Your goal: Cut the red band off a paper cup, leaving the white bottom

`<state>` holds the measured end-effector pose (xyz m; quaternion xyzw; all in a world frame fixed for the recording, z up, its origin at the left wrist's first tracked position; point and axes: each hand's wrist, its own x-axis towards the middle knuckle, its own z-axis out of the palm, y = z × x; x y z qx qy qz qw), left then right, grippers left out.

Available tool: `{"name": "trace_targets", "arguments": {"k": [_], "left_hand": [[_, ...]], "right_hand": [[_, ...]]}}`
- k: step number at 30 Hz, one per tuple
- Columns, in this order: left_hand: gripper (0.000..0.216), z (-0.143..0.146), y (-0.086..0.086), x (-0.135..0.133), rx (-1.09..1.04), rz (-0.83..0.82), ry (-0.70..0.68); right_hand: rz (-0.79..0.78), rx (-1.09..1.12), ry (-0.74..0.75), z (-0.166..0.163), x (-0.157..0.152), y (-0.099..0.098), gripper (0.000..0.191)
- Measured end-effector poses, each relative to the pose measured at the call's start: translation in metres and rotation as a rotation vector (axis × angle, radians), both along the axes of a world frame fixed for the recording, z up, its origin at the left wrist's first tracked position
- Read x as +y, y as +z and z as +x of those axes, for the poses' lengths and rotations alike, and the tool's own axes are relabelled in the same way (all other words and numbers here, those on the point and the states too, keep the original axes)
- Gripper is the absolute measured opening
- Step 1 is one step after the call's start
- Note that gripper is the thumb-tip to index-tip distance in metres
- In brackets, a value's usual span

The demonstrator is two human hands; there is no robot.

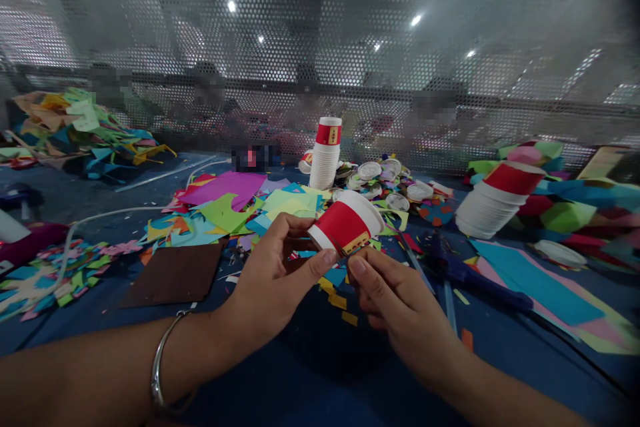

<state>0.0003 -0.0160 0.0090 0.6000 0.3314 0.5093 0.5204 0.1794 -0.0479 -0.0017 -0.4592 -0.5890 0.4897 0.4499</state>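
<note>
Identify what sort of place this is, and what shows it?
Likely a paper-craft workspace, perhaps a workshop: loose coloured paper covers much of the blue worktop, a stack of paper cups stands on it, and what looks like a glue gun lies to the right.

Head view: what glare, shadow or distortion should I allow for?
Head view: bright light spots and haze over the perforated metal panel, pixelated patches across its lower half; dark shadow on the blue table below the held paper cup; upper-right corner blacked out; right-hand paper cup stack looks stretched and tilted, likely wide-angle distortion.
</note>
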Motion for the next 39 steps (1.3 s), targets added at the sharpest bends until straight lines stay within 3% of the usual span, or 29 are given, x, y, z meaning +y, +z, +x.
{"name": "trace_targets", "arguments": {"k": [4, 9, 13, 23, 30, 39], "left_hand": [[0.037, -0.002, 0.000, 0.004, -0.005, 0.076, 0.007], [0.040, -0.003, 0.001, 0.004, -0.024, 0.030, 0.010], [0.043, -0.002, 0.001, 0.004, -0.067, -0.042, 0.005], [0.044, 0.000, 0.004, 0.008, -0.311, -0.367, -0.182], [0.047, -0.002, 0.003, 0.009, -0.284, -0.261, -0.063], [0.043, -0.001, -0.006, 0.009, -0.172, -0.221, -0.050]], "right_hand": [[0.000, 0.022, -0.006, -0.001, 0.000, 0.002, 0.044], [0.000, 0.041, -0.004, -0.002, 0.001, 0.001, 0.045], [-0.020, 0.039, 0.008, -0.001, 0.001, 0.000, 0.042], [0.022, 0.023, 0.016, 0.000, 0.001, 0.000, 0.041], [0.029, 0.016, 0.017, 0.000, 0.000, 0.000, 0.041], [0.030, -0.026, 0.005, 0.001, 0.004, -0.004, 0.041]]}}
